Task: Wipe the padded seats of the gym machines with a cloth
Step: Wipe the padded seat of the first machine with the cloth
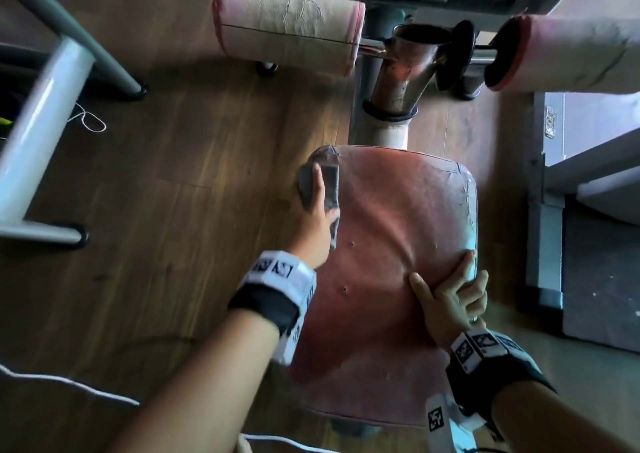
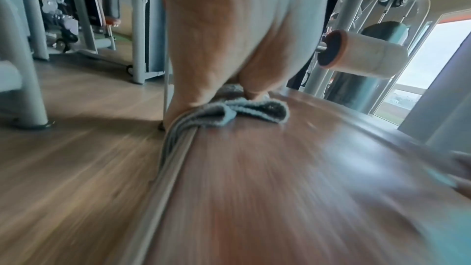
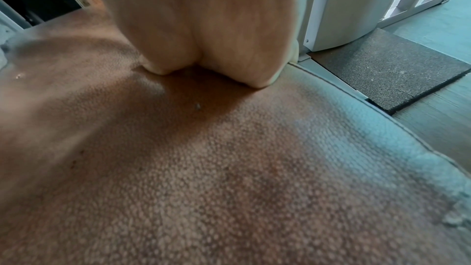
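Observation:
A worn red padded seat (image 1: 381,231) fills the middle of the head view. At its far left corner my left hand (image 1: 320,196) grips a grey cloth (image 1: 330,182) over the seat's edge. In the left wrist view the thumb presses the bunched cloth (image 2: 254,108) onto the seat (image 2: 280,188) while the fingers (image 2: 183,92) run down its side. My right hand (image 1: 446,286) holds the seat's right edge, thumb and forefinger denting the top and the other fingers curled over the rim. The right wrist view shows the right hand (image 3: 198,37) pushing into the grained seat (image 3: 203,168).
Two pink roller pads (image 1: 287,27) (image 1: 568,54) flank a rusty steel post (image 1: 405,75) beyond the seat. Grey frame legs (image 1: 45,123) stand on the wood floor at left, with a white cord (image 1: 86,120) nearby. A dark rubber mat (image 1: 602,279) lies at right.

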Tool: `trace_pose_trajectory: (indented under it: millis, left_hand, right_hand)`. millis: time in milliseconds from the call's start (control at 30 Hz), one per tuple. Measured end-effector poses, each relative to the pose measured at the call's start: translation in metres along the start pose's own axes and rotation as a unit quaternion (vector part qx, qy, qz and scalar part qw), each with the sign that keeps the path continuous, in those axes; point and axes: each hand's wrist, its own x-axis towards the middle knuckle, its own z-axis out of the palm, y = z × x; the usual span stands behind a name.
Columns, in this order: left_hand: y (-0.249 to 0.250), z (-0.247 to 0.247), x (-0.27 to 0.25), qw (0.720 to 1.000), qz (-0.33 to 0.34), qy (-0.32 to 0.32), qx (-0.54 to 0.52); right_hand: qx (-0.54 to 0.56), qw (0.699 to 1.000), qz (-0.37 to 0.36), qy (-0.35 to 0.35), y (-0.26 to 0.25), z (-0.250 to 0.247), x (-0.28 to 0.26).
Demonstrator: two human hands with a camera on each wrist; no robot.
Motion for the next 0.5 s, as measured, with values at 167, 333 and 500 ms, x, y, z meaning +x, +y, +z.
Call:
trace_pose_trajectory:
  millis: [167,333,500]
  left_hand:
    - [0.007,-0.013,0.054,0.999,-0.002,-0.022,0.040]
    - [-0.024,0.007,0.035,0.997,0.035,0.020,0.061]
    - [-0.043,0.019,-0.052,0.997,0.047,0.011,0.067]
  right_hand:
    - [-0.005,1.000,-0.002,-0.010,0.000,-0.001,0.000]
    - [-0.008,1.000,-0.006,-0.008,0.000,-0.001,0.000]
    - [-0.011,1.000,-0.006,-0.006,0.001,0.000,-0.001]
